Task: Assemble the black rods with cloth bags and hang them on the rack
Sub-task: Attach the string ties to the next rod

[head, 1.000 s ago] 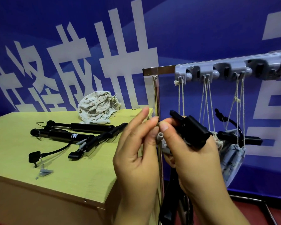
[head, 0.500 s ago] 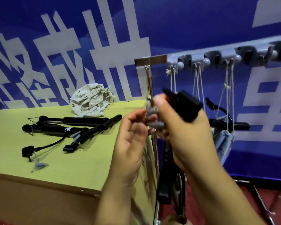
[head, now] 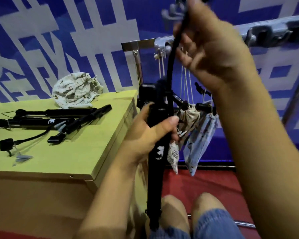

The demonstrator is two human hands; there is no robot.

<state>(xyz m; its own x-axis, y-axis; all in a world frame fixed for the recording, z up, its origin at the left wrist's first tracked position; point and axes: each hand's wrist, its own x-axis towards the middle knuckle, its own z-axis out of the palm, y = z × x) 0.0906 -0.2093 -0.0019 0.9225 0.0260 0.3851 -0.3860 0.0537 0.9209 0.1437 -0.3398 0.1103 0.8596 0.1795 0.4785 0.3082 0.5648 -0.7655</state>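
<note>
My left hand (head: pixel 148 135) grips the body of a black rod (head: pixel 156 163) that stands upright in front of me, its lower end near my knees. My right hand (head: pixel 207 44) is raised high and holds the rod's thin black hose (head: pixel 173 54), pulled up from the rod's head. Behind it, the grey hook rack (head: pixel 269 31) carries cloth bags (head: pixel 198 142) on strings, with black rods in them. On the yellow-green table (head: pixel 100 152) lie more black rods (head: pixel 47 119) and a crumpled floral cloth bag (head: pixel 76 91).
The rack's metal post (head: pixel 137 66) stands at the table's right edge. A small black hose piece (head: pixel 7 144) and a clear plastic scrap (head: pixel 22 158) lie on the table's left. Red floor (head: pixel 205 185) is under the rack, and a blue banner wall behind.
My right hand has risen from chest height to the top of the view, drawing the hose up. My left hand dropped from the small grey fittings to grip the rod's body.
</note>
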